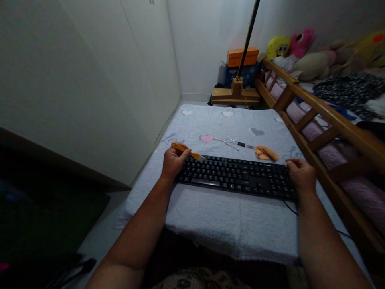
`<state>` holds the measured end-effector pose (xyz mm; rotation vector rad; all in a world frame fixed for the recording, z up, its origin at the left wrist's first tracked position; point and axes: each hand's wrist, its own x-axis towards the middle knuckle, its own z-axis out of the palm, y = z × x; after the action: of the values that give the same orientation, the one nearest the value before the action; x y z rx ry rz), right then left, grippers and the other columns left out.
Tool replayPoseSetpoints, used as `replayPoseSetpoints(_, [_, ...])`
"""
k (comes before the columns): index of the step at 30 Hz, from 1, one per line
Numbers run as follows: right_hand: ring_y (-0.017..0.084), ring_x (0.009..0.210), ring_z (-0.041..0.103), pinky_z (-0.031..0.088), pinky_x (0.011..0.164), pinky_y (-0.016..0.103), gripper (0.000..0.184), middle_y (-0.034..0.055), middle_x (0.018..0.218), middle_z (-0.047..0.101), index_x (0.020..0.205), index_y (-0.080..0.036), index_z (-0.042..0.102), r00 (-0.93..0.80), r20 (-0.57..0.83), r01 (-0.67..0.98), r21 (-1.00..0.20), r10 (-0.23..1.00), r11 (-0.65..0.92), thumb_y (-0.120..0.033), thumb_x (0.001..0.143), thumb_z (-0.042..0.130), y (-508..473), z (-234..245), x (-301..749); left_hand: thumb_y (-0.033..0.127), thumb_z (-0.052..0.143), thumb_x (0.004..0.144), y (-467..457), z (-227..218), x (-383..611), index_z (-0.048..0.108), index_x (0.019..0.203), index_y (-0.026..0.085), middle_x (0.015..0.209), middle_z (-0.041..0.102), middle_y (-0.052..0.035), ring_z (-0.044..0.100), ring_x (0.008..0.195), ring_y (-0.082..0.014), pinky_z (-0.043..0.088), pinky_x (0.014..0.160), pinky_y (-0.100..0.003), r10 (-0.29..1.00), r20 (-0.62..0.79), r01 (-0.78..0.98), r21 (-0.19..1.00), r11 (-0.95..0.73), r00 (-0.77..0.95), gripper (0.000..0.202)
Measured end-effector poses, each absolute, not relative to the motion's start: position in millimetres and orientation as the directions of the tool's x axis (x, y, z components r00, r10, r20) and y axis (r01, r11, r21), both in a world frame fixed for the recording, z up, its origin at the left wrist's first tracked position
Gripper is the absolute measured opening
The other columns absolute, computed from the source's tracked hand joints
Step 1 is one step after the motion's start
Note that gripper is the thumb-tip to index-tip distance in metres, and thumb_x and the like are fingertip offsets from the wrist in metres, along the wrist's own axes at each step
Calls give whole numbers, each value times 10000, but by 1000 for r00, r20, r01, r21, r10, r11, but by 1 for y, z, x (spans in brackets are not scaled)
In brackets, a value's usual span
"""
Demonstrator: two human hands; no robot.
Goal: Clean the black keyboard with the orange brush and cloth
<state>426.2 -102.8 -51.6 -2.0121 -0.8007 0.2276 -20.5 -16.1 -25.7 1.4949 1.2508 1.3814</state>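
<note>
A black keyboard (237, 176) lies across the cloth-covered table (210, 224). My left hand (174, 160) is closed around a small brush (194, 155) with a yellow-orange handle and pale bristles. The bristles are at the keyboard's upper left keys. At the keyboard's right end, my right hand (301, 175) is closed with its fingers at the upper right corner, apparently gripping that edge. Behind the keyboard lie a thin wire-like tool with a black grip (241, 143), a thin white stick (225, 142) and a crumpled orange cloth (266, 153).
A wooden bed rail (319, 108) runs along the right, with plush toys (315, 64) and clothes beyond it. White cabinet doors (99, 80) rise on the left. At the back stand a wooden stand with a pole (236, 92) and an orange box (243, 57). The keyboard cable (290, 207) trails right.
</note>
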Motion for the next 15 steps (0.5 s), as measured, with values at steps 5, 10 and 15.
replayPoseSetpoints(5, [255,718,632,487,731,384,279,42,683,688,760,-215,719,774,156,442,-827,613,-348,-405,592,603,-104,-51,424,479,792,744,-18,-25,-13,678,831,196,752,697,-12,678,698,-183,552,687,-298,974,224,213,952,-222,13,317])
replayPoseSetpoints(10, [256,743,636,483,759,386,301,45,717,691,777,-212,721,765,154,453,-819,625,-353,-421,602,594,-104,-54,427,480,746,767,-19,-26,-13,672,825,204,712,669,-2,641,656,-172,510,649,-285,968,251,314,917,-244,21,291])
replayPoseSetpoints(15, [255,753,628,481,790,393,316,52,741,697,771,-216,717,761,173,471,-810,625,-348,-451,608,583,-104,-55,428,429,687,819,-19,-27,-20,691,879,211,697,665,9,623,607,-164,489,629,-279,941,337,457,841,-289,-26,226])
